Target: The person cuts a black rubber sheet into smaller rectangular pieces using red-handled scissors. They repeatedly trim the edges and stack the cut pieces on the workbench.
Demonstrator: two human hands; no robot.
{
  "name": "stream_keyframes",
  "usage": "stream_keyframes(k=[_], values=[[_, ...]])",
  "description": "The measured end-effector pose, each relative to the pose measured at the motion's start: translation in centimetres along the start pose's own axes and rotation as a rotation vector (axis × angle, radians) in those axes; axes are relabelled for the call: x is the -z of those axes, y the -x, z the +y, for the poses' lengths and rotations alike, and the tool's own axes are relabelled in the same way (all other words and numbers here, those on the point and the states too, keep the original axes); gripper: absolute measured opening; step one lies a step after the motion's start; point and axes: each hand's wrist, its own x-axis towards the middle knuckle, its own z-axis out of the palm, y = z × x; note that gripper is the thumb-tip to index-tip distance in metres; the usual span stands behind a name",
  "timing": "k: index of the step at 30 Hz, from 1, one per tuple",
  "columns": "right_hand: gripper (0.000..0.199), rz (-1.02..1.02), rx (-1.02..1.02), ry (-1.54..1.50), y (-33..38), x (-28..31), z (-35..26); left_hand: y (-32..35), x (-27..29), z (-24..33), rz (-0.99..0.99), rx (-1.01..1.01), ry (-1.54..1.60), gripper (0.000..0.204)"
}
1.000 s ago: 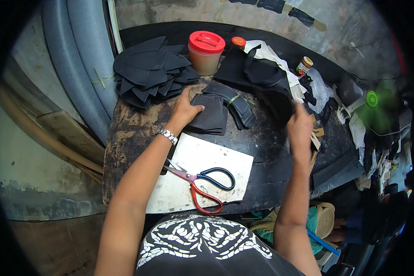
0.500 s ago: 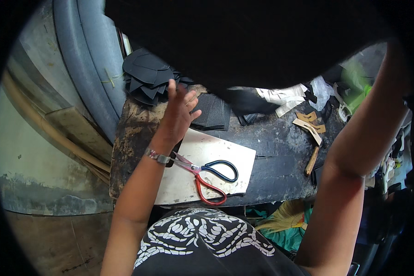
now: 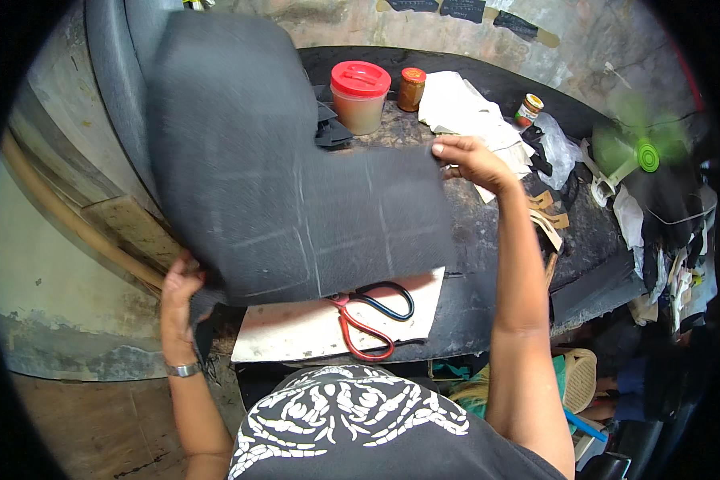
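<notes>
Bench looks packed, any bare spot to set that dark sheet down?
Free: dark bench top between the scissors and the right forearm; part of the pale board left of the scissors. Crowded: back edge with the red-lidded jar, white cloth and scraps at right.

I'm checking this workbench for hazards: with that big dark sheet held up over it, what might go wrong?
1. The dark sheet, held by the left hand and the right hand, hides much of the bench, so its far edge may sweep the red-lidded jar or the small orange-lidded jar over.
2. The red-handled scissors lie partly beneath the sheet on the white board; lowering it blindly might snag them or a hand may meet the blades.
</notes>
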Motion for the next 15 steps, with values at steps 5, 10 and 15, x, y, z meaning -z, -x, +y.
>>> stream_keyframes(k=[5,10,15], values=[[0.083,0.096,0.003,0.971,-3.5,-2.1,7.6,0.8,-2.6,-3.1,0.006,0.080,0.193,0.037],[0.085,0.276,0.155,0.962,-4.6,-4.0,10.5,2.2,-3.2,-2.9,0.272,0.013,0.288,0.040],[0.074,0.727,0.180,1.417,-5.5,-2.3,8.6,2.9,-3.5,-2.5,-0.022,0.010,0.098,0.041]])
